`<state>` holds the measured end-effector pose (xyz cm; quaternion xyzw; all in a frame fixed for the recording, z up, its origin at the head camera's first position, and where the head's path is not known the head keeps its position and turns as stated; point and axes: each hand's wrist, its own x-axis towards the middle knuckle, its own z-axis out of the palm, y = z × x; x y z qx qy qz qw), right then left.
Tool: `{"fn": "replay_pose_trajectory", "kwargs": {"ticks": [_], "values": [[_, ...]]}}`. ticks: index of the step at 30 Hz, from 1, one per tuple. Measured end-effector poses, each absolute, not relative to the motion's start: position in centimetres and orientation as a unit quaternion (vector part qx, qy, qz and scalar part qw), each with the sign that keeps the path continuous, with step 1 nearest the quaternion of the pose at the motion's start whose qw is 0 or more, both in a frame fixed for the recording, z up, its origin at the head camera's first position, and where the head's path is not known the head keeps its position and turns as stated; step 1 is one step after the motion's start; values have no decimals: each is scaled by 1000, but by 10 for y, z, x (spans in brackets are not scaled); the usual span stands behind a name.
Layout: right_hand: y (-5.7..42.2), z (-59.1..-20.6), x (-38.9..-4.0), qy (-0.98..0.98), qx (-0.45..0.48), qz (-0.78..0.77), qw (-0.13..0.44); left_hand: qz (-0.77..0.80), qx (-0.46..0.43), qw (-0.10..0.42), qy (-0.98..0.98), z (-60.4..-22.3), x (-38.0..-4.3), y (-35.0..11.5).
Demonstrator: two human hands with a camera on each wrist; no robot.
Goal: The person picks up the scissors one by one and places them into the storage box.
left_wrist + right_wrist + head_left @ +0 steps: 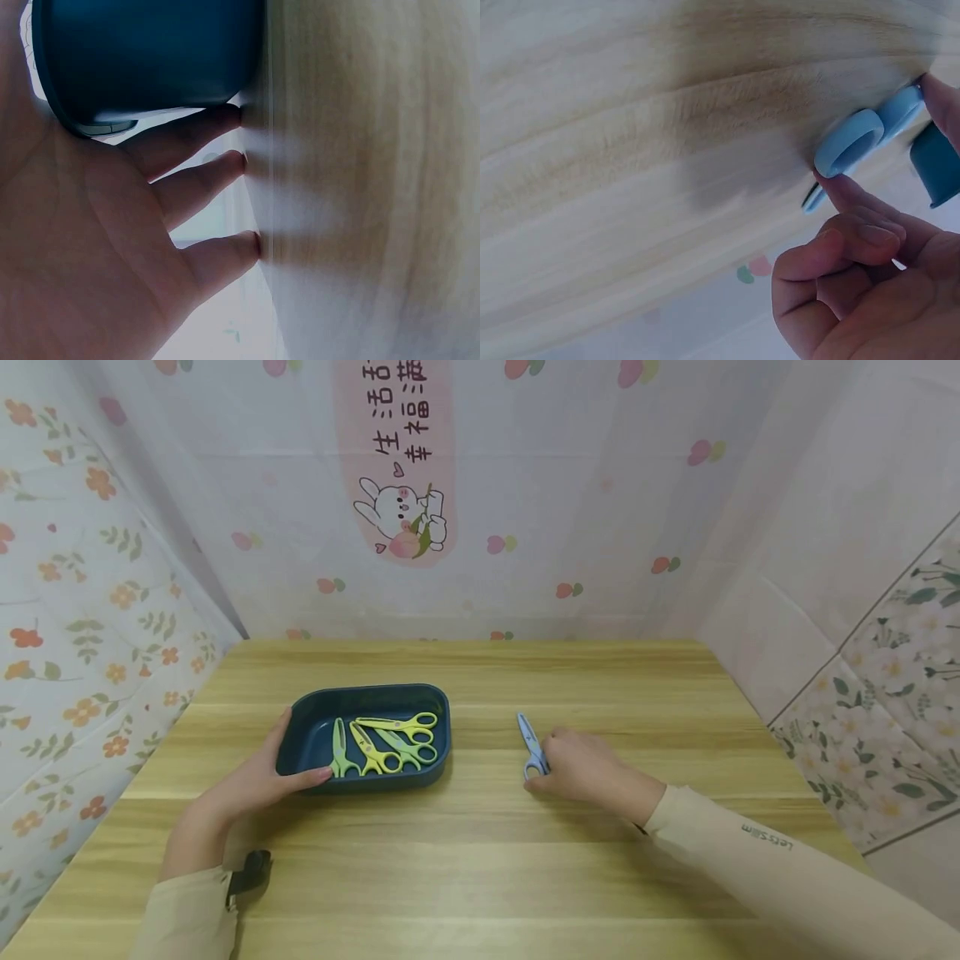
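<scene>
Blue scissors (529, 742) lie on the table with their blades pointing away. My right hand (588, 770) grips them at the handle loops (849, 142), thumb and index finger on opposite sides, its other fingers curled in. To the left is a dark blue plastic box (397, 784) with rounded corners. My left hand (251, 781) holds its near left corner, with the thumb over the front rim and the fingers along the left side. Several green scissors (340, 745) and yellow scissors (369, 749) lie inside, partly overlapping. In the left wrist view, three fingertips (238, 161) rest at the tabletop beside the box.
A wood-grain table (480, 860) holds everything. Its far edge meets a patterned cloth (525, 510) with a rabbit picture, and similar cloths hang at both sides. A black strap device (251, 872) sits on the left wrist.
</scene>
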<state>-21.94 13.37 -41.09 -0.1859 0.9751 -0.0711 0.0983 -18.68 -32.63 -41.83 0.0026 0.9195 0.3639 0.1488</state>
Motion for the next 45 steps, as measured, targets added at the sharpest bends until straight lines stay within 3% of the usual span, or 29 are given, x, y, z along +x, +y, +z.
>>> {"fn": "replay_pose_trajectory", "kwargs": {"ticks": [8, 23, 31, 45], "values": [[133, -401, -227, 973, -190, -110, 73, 361, 5, 147, 921, -417, -187, -325], [96, -340, -250, 965, -217, -146, 30, 357, -2, 156, 921, -416, -186, -327], [60, -335, -256, 947, -286, -148, 4, 349, -1, 154, 924, -418, -185, -326], [2, -341, -258, 926, -376, 9, -15, 347, 6, 151, 926, -418, -186, -326]]}}
